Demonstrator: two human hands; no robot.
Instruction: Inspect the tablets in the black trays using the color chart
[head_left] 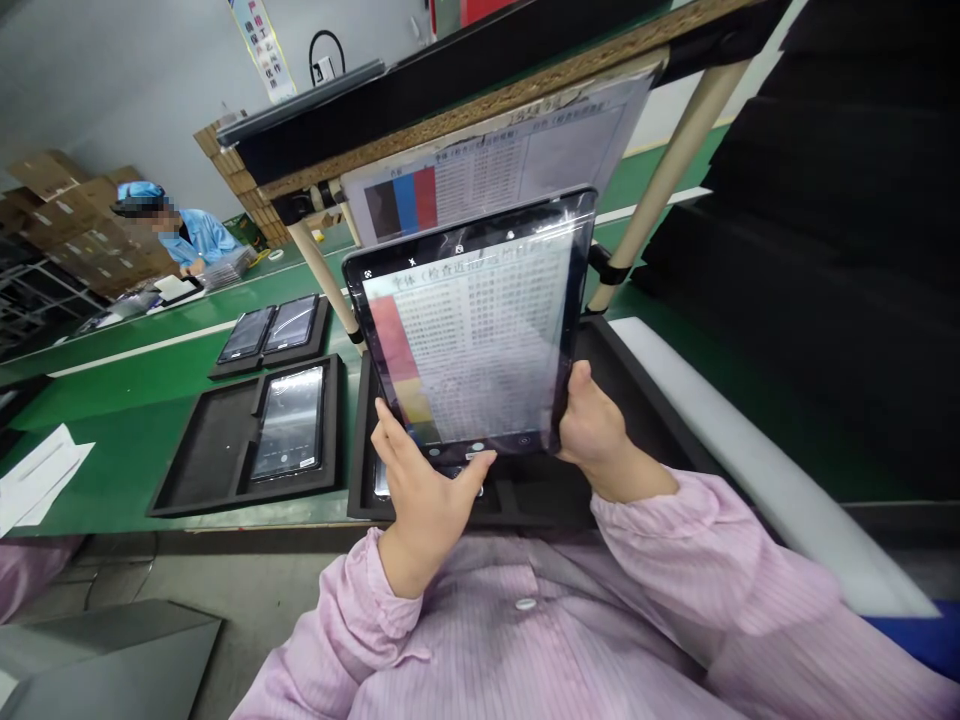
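Between my two hands a black-framed tablet (480,340) is held up, tilted, its screen facing me. The screen shows a camera picture of a printed chart with text and coloured blocks. My left hand (424,490) grips the lower left corner, with the thumb at the bottom edge of the screen. At the lower right edge, my right hand (596,425) is closed round the tablet's side, its fingers mostly hidden behind. Behind the tablet, a printed test chart (495,160) hangs from a wooden-edged frame. Under the tablet lies a black foam tray (630,390), partly covered by it.
On the green bench, a foam tray (206,450) holds one tablet (289,425), and another tray behind holds two. White papers (45,475) lie at the left. A white foam strip (750,460) and dark stacked sheets (817,250) stand right. A co-worker (191,235) sits far left.
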